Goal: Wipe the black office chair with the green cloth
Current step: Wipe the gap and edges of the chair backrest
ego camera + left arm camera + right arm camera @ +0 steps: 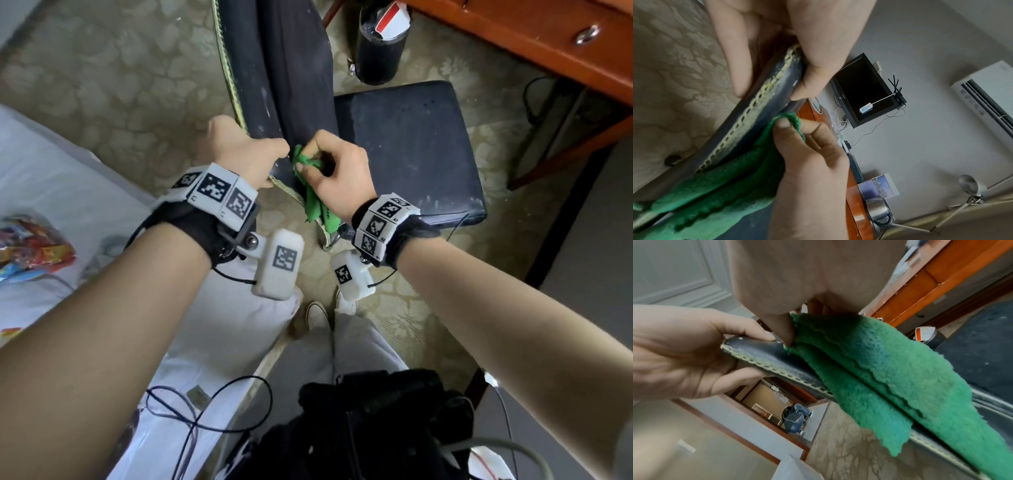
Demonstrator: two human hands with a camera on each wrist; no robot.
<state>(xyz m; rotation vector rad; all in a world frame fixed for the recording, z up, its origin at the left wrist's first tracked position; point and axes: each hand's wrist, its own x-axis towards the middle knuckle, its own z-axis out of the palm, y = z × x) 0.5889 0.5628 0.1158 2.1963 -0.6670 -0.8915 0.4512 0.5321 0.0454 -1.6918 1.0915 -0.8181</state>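
Observation:
The black office chair [287, 72] stands in front of me, its backrest edge trimmed with pale stitching [756, 104]. My left hand [246, 150] grips that top edge of the backrest [760, 352], thumb on one face and fingers behind. Just right of it, my right hand [329, 168] pinches the green cloth [315, 202] and presses it on the backrest edge. The cloth [869, 369] is folded and drapes over the edge, hanging down on both sides. The black seat cushion [407, 150] lies to the right, speckled with pale spots.
A black bin [380, 44] stands beyond the seat beside a wooden desk [534, 44]. A white bed [68, 205] with colourful packets is at the left. A black bag [373, 421] and cables lie near my feet. Patterned carpet covers the floor.

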